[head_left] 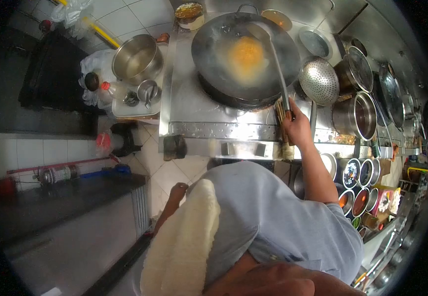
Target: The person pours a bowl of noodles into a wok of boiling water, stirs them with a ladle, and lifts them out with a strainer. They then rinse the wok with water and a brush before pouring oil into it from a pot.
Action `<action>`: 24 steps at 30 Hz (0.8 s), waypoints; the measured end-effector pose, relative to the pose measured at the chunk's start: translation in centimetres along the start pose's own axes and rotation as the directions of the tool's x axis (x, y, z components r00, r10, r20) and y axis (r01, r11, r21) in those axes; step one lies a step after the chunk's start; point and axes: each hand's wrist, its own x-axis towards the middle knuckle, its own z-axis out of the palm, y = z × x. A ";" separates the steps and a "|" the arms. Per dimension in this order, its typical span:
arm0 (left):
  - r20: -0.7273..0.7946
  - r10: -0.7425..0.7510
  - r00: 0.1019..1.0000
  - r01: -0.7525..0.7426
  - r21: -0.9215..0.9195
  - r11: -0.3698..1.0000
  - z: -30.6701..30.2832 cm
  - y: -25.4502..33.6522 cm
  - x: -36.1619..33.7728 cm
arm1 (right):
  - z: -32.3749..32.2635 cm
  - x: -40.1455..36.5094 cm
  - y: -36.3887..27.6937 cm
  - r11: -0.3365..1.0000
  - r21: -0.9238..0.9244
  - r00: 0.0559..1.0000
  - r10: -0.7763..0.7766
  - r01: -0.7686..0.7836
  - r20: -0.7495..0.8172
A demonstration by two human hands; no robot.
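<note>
A large dark wok (209, 61) sits on the steel stove, with cloudy, steaming liquid and an orange-yellow mass (247, 55) in its middle. My right hand (297, 123) is closed round the handle of a long metal ladle (279, 69), whose bowl rests inside the wok's upper right part. A bamboo brush (287, 148) stands just beside and below that hand. My left hand (178, 190) hangs low at my side, away from the stove, near a pale towel (189, 232) over my shoulder; its fingers are too small and dim to read.
Right of the wok lie a perforated strainer (318, 81) and steel pots (339, 118). Several round containers (351, 172) of ingredients stand at the lower right. To the left, a tray (132, 109) holds a steel pot (137, 59), a bottle and a small cup.
</note>
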 end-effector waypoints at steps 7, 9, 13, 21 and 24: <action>0.021 0.292 0.956 -0.291 0.167 0.942 2.0 -5.3 3.1 | -0.6 -0.7 -2.6 0.611 0.682 0.905 0.150 -0.402 0.398; 0.015 0.206 0.978 -0.206 0.149 0.967 1.1 -3.2 2.3 | -1.9 -0.9 -2.5 0.395 0.783 0.872 0.123 -0.480 0.473; 0.029 0.079 0.996 -0.079 0.005 0.997 0.2 -1.5 3.0 | -4.1 -2.4 -3.3 0.053 0.821 0.823 0.047 -0.568 0.566; 0.061 0.045 0.997 -0.043 -0.034 0.998 -1.0 0.7 1.5 | -5.6 -5.8 -5.6 0.478 0.790 0.919 0.111 -0.384 0.380; 0.032 0.063 0.997 -0.064 0.015 0.998 -0.7 -0.2 2.1 | -6.1 -6.1 -5.8 0.621 0.732 0.947 0.052 -0.279 0.316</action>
